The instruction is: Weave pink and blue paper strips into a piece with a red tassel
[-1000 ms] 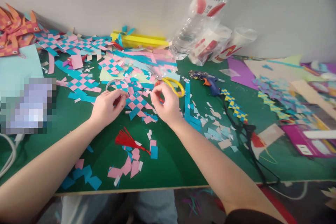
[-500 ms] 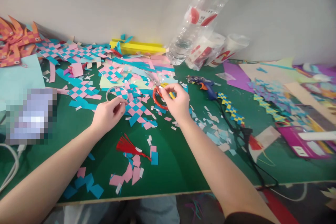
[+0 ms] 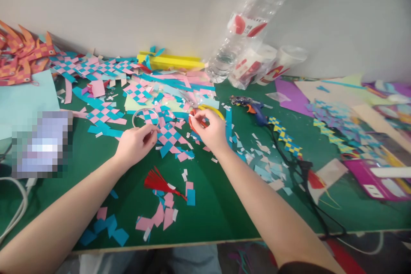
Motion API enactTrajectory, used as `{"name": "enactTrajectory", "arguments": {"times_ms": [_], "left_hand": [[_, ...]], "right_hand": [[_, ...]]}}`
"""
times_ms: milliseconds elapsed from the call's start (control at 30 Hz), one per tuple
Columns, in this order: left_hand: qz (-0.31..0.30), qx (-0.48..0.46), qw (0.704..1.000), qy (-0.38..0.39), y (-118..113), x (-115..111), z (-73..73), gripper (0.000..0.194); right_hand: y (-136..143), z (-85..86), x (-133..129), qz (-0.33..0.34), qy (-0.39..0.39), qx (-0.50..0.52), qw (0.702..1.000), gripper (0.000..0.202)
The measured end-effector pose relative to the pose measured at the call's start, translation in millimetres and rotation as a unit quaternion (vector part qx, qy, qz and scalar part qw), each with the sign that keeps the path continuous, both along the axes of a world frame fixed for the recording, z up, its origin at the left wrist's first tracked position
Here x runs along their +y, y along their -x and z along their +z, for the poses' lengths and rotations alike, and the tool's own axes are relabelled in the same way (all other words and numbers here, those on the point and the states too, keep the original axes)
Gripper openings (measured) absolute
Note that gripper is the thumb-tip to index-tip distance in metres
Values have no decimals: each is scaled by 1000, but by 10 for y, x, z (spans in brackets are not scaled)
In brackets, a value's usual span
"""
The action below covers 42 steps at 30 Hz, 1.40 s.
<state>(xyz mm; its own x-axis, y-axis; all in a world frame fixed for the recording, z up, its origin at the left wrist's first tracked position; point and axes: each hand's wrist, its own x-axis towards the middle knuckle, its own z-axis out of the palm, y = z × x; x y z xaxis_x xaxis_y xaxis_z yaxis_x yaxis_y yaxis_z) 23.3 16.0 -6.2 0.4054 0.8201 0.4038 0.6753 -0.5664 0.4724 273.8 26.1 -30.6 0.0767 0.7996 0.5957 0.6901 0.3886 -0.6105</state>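
My left hand is closed in a pinch at the left edge of a pink and blue woven paper piece. What its fingertips hold, if anything, is hidden. Just behind it stands a shiny ring, like a tape roll. My right hand pinches too, with a tiny pale spot at its fingertips that is too small to name. Partly behind that hand lie scissors with red and yellow handles, blades pointing up and left. A red tassel rests on the green table below my hands.
Woven pink and blue pieces and scraps cover the back left. A phone lies left. To the right are a glue gun with a black cord, a magenta case, and a plastic bottle with cups against the wall.
My right hand has shifted slightly left and down, off the yellow part of the scissors' handles. My left hand keeps its pinch in nearly the same place. The whole view has shifted a little.
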Motion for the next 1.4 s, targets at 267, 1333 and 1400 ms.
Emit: {"name": "enactTrajectory", "arguments": {"times_ms": [267,1333,1400], "left_hand": [[-261,36,965,-18,-53,-48,105,26],[-144,-155,960,185,-173,-158,111,21],[-97,-167,966,170,-160,-151,103,20]], "right_hand": [[58,-11,-16,30,-41,-38,998,14],[78,3,-49,50,-36,-5,998,12],[99,21,-74,55,-48,2,997,11]]}}
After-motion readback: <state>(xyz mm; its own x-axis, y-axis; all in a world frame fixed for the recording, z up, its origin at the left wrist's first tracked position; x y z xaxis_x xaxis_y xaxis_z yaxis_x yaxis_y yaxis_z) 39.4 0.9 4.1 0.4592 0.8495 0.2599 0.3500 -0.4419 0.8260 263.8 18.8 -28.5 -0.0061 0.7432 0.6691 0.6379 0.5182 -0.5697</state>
